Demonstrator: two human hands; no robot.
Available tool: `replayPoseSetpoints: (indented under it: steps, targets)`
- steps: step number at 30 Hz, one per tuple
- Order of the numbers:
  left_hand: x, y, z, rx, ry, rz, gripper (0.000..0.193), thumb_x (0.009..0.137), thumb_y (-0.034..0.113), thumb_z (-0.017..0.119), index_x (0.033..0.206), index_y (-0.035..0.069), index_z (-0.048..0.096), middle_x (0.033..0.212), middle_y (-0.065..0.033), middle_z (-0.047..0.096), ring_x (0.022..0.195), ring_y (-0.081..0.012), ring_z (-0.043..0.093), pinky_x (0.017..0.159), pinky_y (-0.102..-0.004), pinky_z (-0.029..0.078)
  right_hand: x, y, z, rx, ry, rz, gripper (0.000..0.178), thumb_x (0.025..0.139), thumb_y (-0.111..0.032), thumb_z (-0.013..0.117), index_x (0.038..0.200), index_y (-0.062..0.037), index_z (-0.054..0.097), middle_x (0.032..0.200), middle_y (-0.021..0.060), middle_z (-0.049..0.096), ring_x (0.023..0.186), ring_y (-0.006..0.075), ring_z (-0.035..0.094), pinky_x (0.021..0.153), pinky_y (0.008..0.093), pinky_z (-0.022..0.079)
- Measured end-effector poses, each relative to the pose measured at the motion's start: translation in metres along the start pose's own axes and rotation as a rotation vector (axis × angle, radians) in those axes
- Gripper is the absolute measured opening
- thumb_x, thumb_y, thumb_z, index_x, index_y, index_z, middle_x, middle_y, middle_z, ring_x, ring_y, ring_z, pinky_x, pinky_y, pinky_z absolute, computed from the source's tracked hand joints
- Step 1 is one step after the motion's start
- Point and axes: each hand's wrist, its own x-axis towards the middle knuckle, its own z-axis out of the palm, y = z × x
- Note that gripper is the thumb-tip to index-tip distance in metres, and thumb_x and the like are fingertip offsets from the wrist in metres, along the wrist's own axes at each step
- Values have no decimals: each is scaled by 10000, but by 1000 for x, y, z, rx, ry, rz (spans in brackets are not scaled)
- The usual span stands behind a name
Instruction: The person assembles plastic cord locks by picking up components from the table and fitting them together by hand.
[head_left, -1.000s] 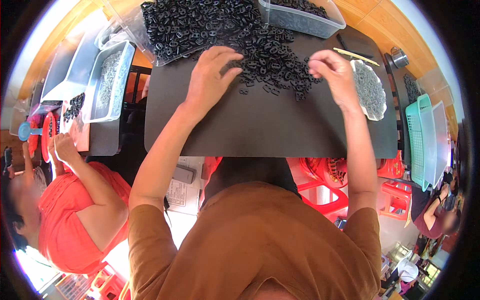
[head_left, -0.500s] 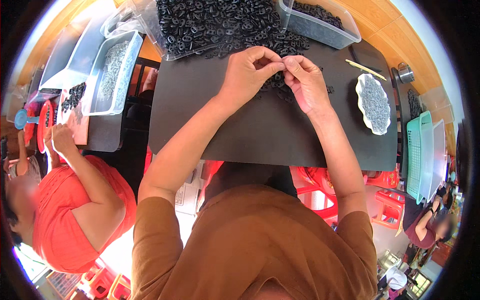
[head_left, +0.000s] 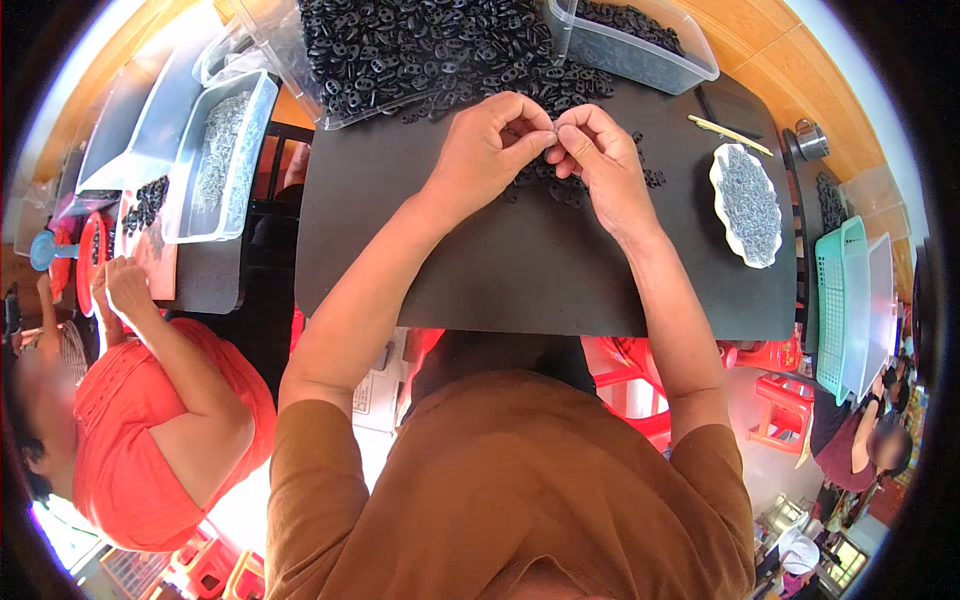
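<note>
Head view: the left hand (head_left: 495, 150) and right hand (head_left: 605, 165) meet above the dark brown surface (head_left: 500, 275), each pinched closed at the fingertips; anything grasped is too small to tell. Small black two-holed oval pieces (head_left: 430, 55) lie heaped beyond, some beneath the hands.

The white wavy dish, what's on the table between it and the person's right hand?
In the head view, a few small black pieces lie near the right hand; then bare dark tabletop runs to the white dish.
</note>
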Motion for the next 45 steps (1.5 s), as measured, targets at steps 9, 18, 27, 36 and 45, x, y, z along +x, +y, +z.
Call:
replayPoseSetpoints:
  steps: [9, 18, 27, 36, 45]
  targets:
    - [2, -4, -11, -155, -126, -124, 71, 885, 84, 685, 910, 34, 641, 809, 13, 635, 714, -54, 568, 648, -223, 473, 1, -8, -3, -275, -32, -180, 24, 915, -45, 639, 922, -43, 616, 834, -19, 618, 747, 57, 572, 651, 213, 472]
    - [1, -1, -6, -364, -113, -160, 79, 892, 92, 692, 928, 31, 656, 818, 8, 647, 714, -57, 570, 649, -212, 475, -2, 12, 4, 437, 17, -37, 116, 903, -58, 676, 985, -100, 606, 922, -7, 649, 810, 72, 603, 705, 212, 466]
    - [-2, 3, -2, -329, 21, -135, 88, 882, 80, 705, 909, 2, 676, 791, -9, 665, 679, -61, 579, 628, -212, 490, -2, 15, 8, 424, 97, -62, 123, 880, -43, 702, 966, -95, 631, 896, -7, 660, 798, 81, 618, 699, 213, 474]
    - [-1, 4, -2, -250, -37, -36, 51, 908, 69, 657, 892, 28, 631, 806, 8, 629, 718, -64, 582, 648, -225, 486, -3, 17, 10, 631, 102, 5, 147, 871, -8, 691, 970, -100, 633, 905, 7, 666, 816, 97, 632, 690, 221, 493]
    - [-3, 4, -5, -378, -56, -72, 62, 921, 70, 637, 919, 34, 587, 818, -1, 609, 731, -69, 573, 663, -227, 488, -6, -7, 24, -82, 159, -379, 50, 924, -46, 622, 955, -66, 587, 925, -4, 620, 817, 54, 573, 685, 223, 475]
